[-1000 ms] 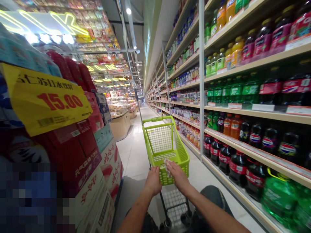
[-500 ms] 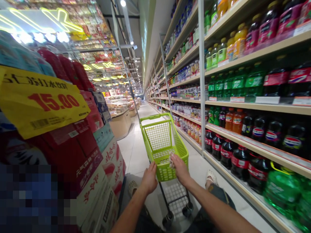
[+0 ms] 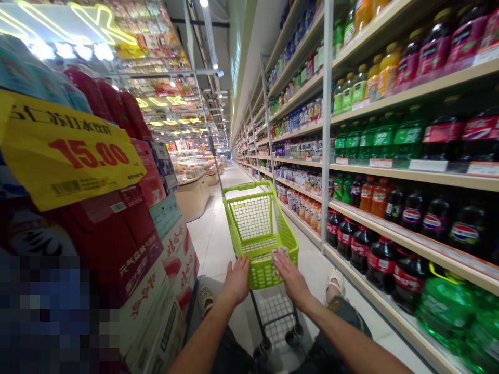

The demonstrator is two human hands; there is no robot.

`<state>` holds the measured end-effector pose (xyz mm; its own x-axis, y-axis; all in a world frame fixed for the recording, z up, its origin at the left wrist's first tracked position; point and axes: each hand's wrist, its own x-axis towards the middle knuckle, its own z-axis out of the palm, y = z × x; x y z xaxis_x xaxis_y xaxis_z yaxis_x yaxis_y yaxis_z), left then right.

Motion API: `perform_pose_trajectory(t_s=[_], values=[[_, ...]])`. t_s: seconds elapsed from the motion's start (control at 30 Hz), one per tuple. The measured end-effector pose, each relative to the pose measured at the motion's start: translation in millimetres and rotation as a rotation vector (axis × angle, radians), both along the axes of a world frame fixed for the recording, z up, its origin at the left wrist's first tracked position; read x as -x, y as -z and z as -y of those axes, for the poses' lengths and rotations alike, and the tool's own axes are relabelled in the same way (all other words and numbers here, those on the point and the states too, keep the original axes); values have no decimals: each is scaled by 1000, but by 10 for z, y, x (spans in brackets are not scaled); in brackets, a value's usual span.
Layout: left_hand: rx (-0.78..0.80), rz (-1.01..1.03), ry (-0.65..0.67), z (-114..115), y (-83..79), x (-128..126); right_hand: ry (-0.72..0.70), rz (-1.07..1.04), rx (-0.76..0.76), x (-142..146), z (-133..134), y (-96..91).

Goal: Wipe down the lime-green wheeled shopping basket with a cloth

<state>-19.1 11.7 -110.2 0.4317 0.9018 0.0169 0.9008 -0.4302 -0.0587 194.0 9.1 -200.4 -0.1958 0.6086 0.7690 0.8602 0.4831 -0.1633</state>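
A lime-green shopping cart (image 3: 249,236) with a plastic mesh basket stands right in front of me, its dark wheeled frame below. My left hand (image 3: 237,280) rests against the near left corner of the basket, fingers stretched out and holding nothing. At the near right corner, my right hand (image 3: 293,279) presses a crumpled, pale patterned cloth (image 3: 279,253) onto the basket's near wall. The fingers lie over the cloth and partly cover it. No goods show inside the basket.
Tall shelves (image 3: 374,166) of bottled drinks line the right side. On the left, stacked drink cartons (image 3: 136,249) carry a yellow price sign (image 3: 78,150). A tiled aisle (image 3: 210,223) runs ahead past a wooden display counter (image 3: 193,197). My feet straddle the cart.
My right hand has flattened over the cloth, which now spreads on the basket's near wall. The left hand has shifted slightly, its fingers more apart. The cart stays nearly in place.
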Motion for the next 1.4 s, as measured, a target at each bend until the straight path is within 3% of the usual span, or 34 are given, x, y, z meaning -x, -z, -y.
perform_pose_trajectory(t_s=[0.1, 0.2, 0.27, 0.47, 0.67, 0.73, 0.8, 0.87, 1.07, 1.17, 1.27, 1.33, 1.4], values=[[-38, 2, 61, 31, 93, -122, -52, 23, -16, -70, -9, 39], [-47, -7, 48, 74, 217, -201, 136, -140, -31, -283, -70, -40], [-59, -6, 20, 97, 274, -230, 189, -196, -21, -287, -96, -78], [-44, 42, 0, 127, 282, -236, -155, 8, 23, 183, -60, -89], [16, 130, 23, 191, 249, -199, 82, -190, -62, -129, -55, -65], [33, 157, 30, 214, 235, -197, 8, -133, -52, -26, -8, 62], [35, 186, 37, 228, 222, -184, -154, -15, -46, 136, 63, 192], [28, 207, 49, 240, 215, -161, -235, 33, -56, 216, 103, 233], [39, 223, 62, 272, 207, -138, -4, -185, -114, -4, -67, -133], [44, 261, 32, 263, 227, -163, -67, -139, -108, 204, -100, -113], [45, 296, -101, 238, 252, -136, -189, -28, -86, 490, -91, 22], [44, 274, -138, 226, 248, -82, -225, 20, -77, 491, -116, 53], [42, 240, -108, 227, 225, -26, -206, 40, -64, 291, -175, 14]])
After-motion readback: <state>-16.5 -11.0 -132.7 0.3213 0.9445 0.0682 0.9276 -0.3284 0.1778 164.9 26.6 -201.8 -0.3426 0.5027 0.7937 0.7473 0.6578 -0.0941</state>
